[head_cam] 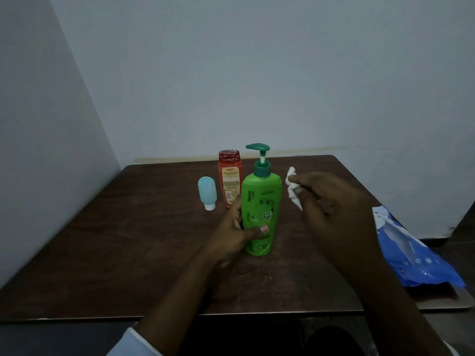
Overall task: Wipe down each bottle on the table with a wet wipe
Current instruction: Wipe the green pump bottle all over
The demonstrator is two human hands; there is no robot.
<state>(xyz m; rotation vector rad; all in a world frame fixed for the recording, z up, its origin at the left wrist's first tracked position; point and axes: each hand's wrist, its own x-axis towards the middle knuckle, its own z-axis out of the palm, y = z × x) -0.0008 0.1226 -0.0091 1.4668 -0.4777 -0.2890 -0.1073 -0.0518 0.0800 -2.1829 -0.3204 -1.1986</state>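
The green pump bottle stands upright near the middle of the table; all positions below are referenced to it. Its body is opaque glossy plastic, oval in section, with a printed label; a darker green pump head with a white stem sits on top, spout pointing left; the fill level cannot be told through the wall.

The left hand grasps the lower half of the bottle from the left; the thumb lies across the front label and the fingers wrap round the far side.

The right hand is to the right of the bottle; its thumb and fingertips pinch a crumpled white wet wipe; the wipe hangs just beside the bottle's shoulder with a narrow gap showing.

Behind and left of the pump bottle stands a red bottle, flat-sided, with a printed panel; it is partly hidden by the pump bottle and the left hand. Further left stands a small light-blue ribbed bottle, rounded end up, resting on its white cap; contents of both are not visible.

Well to the right, at the table edge, lies a blue soft-film wipes pack, crinkled; a pale patch shows at its top. The table surface is dark brown wood grain, dull and scuffed.
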